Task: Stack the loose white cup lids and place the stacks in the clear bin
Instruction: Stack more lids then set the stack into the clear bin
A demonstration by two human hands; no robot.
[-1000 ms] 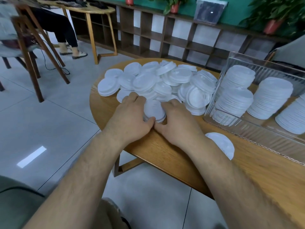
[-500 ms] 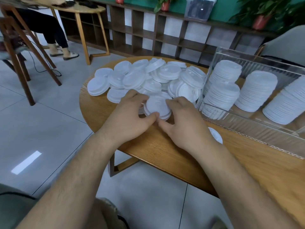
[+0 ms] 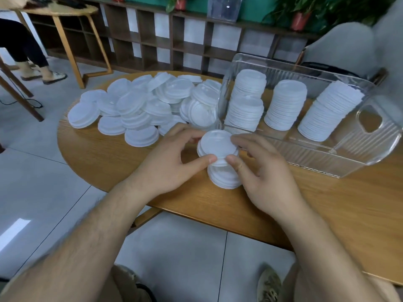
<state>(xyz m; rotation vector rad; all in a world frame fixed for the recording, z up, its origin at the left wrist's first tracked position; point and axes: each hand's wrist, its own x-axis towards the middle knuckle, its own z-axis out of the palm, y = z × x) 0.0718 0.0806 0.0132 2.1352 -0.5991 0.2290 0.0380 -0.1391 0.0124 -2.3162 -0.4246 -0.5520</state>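
The left hand (image 3: 172, 158) and the right hand (image 3: 266, 171) meet above the near part of the tabletop (image 3: 109, 162). Each is curled round one side of a small stack of white lids (image 3: 218, 147) — thumbs pinching its near rim, fingers hooked over the far rim. This held stack is only a few lids thick and tilts a little toward the person. Directly below it a lower stack (image 3: 224, 178) sits on the wood; whether the two touch I cannot tell, since the thumbs cover the gap.

Beyond the left hand lies the pile of loose lids (image 3: 139, 105), spread over the far left of the tabletop, many overlapping and some nested in short heaps. Just past the right hand's fingers stands the clear bin (image 3: 359, 149), with ribbed walls and a handle cut-out at its right end. Inside it four tall stacks (image 3: 283, 105) stand side by side — two at the left end, one in front of the other.

Behind the tabletop runs a dark wooden shelf (image 3: 152, 46) with potted plants (image 3: 299, 19) on top. At upper left, a seated person's legs (image 3: 24, 51) show beside a second table (image 3: 65, 12).
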